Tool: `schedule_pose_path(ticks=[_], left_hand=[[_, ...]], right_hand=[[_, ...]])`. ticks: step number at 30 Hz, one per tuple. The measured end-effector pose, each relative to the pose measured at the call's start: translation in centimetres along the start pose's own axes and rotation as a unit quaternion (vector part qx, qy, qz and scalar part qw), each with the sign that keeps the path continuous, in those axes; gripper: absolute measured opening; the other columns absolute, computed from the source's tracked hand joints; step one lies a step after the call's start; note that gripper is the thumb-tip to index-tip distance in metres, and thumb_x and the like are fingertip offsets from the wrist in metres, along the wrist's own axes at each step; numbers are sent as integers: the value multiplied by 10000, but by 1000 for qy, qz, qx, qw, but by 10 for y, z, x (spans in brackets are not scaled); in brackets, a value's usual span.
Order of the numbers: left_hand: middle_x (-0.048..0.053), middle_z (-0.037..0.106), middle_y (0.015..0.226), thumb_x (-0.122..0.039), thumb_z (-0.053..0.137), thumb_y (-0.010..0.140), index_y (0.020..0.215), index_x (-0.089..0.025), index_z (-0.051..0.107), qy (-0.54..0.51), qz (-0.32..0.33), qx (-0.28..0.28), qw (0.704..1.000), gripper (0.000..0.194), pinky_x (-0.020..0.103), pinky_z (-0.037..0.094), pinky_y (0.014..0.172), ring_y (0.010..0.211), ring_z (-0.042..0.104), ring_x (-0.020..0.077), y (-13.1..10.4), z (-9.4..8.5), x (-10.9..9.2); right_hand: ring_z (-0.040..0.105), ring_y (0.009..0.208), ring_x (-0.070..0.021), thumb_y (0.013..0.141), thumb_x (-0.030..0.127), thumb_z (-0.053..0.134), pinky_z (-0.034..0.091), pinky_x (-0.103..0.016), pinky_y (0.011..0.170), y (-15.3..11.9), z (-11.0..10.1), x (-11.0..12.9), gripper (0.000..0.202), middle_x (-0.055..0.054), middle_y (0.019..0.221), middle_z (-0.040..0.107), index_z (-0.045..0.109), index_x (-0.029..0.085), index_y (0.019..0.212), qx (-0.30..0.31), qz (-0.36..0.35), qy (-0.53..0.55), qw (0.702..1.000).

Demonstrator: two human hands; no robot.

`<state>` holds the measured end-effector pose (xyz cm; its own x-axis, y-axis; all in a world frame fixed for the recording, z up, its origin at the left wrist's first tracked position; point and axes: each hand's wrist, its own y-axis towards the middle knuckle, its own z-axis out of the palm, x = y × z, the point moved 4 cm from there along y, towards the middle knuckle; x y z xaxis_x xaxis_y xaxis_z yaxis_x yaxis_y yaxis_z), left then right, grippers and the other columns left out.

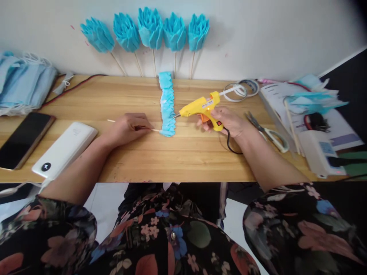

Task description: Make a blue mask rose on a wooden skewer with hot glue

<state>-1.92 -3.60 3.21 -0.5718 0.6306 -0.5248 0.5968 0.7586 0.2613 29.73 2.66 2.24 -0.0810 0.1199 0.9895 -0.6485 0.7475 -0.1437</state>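
Observation:
A pleated light-blue strip point(168, 103) lies lengthwise on the wooden table, its near end just right of my left hand. My left hand point(128, 128) is closed on a thin wooden stick point(156, 130), whose tip touches the strip's near end. In my right hand point(229, 120) is a yellow glue gun point(200, 105), fingers wrapped round its handle by the orange trigger. The gun's metal nozzle points left and meets the right edge of the strip near its lower end. A white glue stick juts from the gun's back.
Several blue flowers point(150, 28) on sticks lean against the wall. Blue masks point(25, 84), a black phone point(25, 139) and a white power bank point(65, 150) lie left. Tape rolls point(249, 88), scissors point(269, 133), papers point(341, 128) and a white box point(318, 152) are right.

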Motion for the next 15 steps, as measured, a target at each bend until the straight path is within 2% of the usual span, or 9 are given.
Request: schedule_pose_path(ticks=[5, 7, 11, 15], left_hand=[[80, 772, 914, -336, 598, 1010, 947, -191, 788, -9, 1, -12, 1000, 247, 243, 511, 721, 817, 710, 167, 2, 1, 0], [83, 778, 929, -334, 590, 1010, 944, -187, 786, -7, 1, -6, 1000, 254, 243, 510, 731, 828, 716, 169, 3, 1, 0], [78, 781, 911, -364, 603, 997, 914, -187, 791, -9, 17, 17, 1000, 272, 237, 503, 727, 813, 720, 163, 10, 0, 6], [56, 787, 906, -425, 620, 996, 933, -182, 805, -24, 25, 35, 999, 312, 235, 501, 730, 814, 718, 149, 19, -1, 20]], right_hand=[[616, 596, -114, 815, 564, 846, 527, -257, 546, 6, 4, 12, 410, -70, 807, 770, 743, 167, 827, 17, 48, -47, 998], [639, 610, -115, 815, 517, 860, 545, -254, 560, 9, 9, 18, 382, -82, 849, 789, 737, 158, 858, 22, 57, -51, 997], [728, 744, -161, 811, 534, 855, 578, -248, 586, 21, 15, 28, 429, -108, 953, 811, 715, 161, 971, -5, 24, -24, 999], [744, 847, -173, 829, 571, 825, 599, -250, 630, 30, 13, 29, 452, -96, 1038, 811, 689, 201, 1050, -52, -35, -12, 998]])
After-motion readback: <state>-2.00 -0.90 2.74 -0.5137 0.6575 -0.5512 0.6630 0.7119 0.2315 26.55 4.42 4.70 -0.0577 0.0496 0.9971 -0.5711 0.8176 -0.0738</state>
